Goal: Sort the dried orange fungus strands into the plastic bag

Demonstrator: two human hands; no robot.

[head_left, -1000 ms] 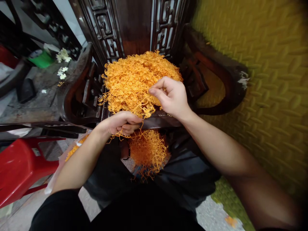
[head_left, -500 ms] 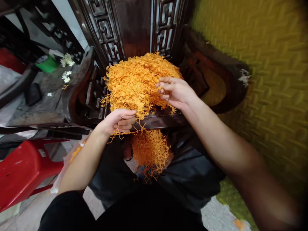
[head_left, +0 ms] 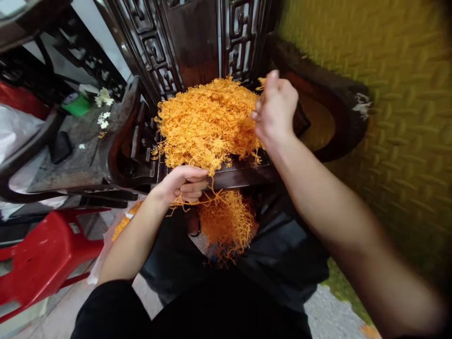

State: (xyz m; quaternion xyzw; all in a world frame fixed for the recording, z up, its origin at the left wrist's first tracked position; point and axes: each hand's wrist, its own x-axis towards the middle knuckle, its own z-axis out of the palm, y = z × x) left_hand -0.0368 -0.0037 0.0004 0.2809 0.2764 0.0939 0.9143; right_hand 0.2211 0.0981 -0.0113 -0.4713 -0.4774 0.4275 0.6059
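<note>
A large heap of orange, branching plastic-looking sprigs [head_left: 201, 122] covers the seat of a dark carved wooden chair [head_left: 240, 178]. My left hand [head_left: 187, 184] is pinched at the heap's front edge, closed on thin orange branching stems [head_left: 180, 203] that trail out below the fingers. Above the heap's right side is my right hand [head_left: 277, 106], raised with its fingers closed. A small orange piece [head_left: 261, 84] pokes out past its fingertips; its full shape is hidden by the hand. Lower down, between my knees, a second bunch of orange stems [head_left: 228, 221] sits below the seat edge.
Chair arms flank the heap, the right one [head_left: 348, 113] beside a yellow textured surface [head_left: 406, 94]. At left are a dark wooden seat with a green tape roll [head_left: 76, 104] and white flowers [head_left: 103, 119], a red plastic stool [head_left: 52, 249], and a plastic bag with orange pieces [head_left: 122, 227].
My right hand has lifted up and away from the heap's right side, turning with a small orange piece in it. The left hand keeps its grip on the stems. The view has shifted slightly.
</note>
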